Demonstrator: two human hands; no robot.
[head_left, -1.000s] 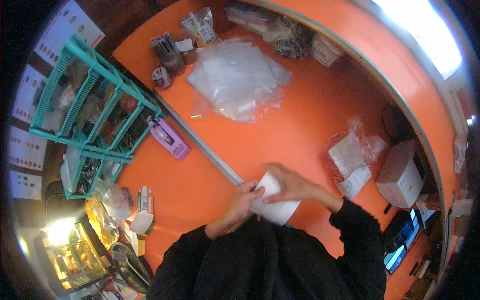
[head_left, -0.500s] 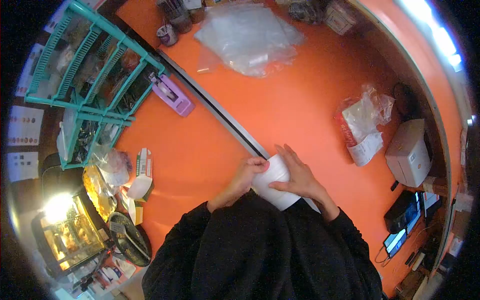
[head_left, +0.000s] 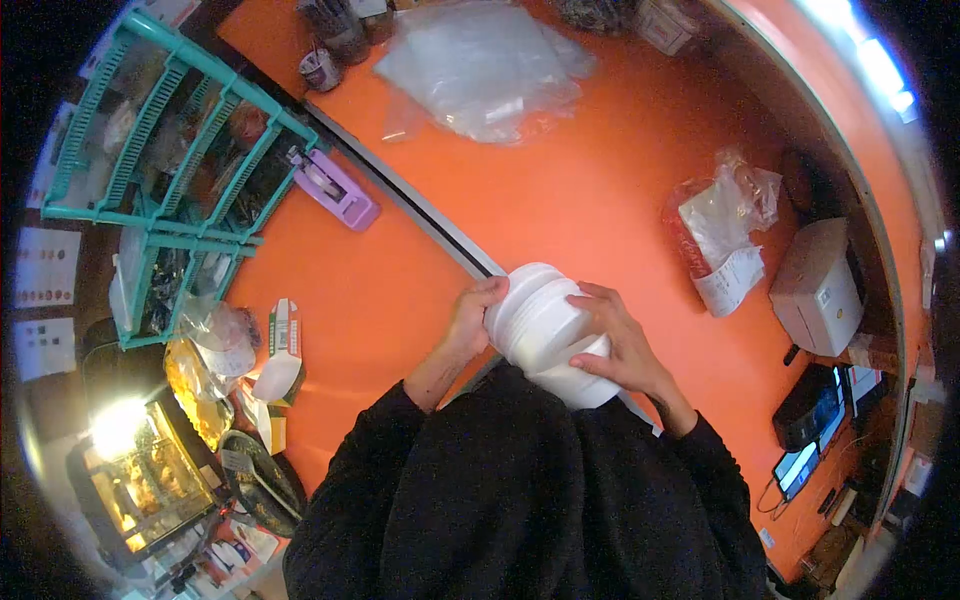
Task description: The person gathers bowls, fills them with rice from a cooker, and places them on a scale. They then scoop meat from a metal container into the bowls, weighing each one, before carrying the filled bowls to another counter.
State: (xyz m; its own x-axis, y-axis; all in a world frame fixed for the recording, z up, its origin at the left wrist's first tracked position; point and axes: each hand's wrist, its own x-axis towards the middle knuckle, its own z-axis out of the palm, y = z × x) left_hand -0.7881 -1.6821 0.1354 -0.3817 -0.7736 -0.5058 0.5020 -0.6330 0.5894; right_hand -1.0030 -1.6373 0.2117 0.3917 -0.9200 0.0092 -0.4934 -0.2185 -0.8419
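A white plastic jar [head_left: 538, 318] with a round, ridged top is tilted in front of my dark clothing, its top pointing away from me. My left hand [head_left: 468, 320] grips the jar's left side near the rim, thumb laid against the edge. On the other side, my right hand [head_left: 625, 345] wraps its fingers around the jar's body. The underside of the jar and some of my fingertips are hidden. Nearest to the jar is a metal-edged dark strip [head_left: 425, 220] running across the orange table.
A purple tape dispenser [head_left: 338, 190] stands beside a teal rack [head_left: 190, 140] at left. Clear plastic bags [head_left: 480, 65] lie at the back. To the right are a wrapped package [head_left: 718, 235], a white box-shaped device [head_left: 818, 285] and phones [head_left: 797, 468].
The jar has been turned and tipped so its round, ridged top shows. My left hand has slid to the rim's left side, and my right fingers have curled more around the body.
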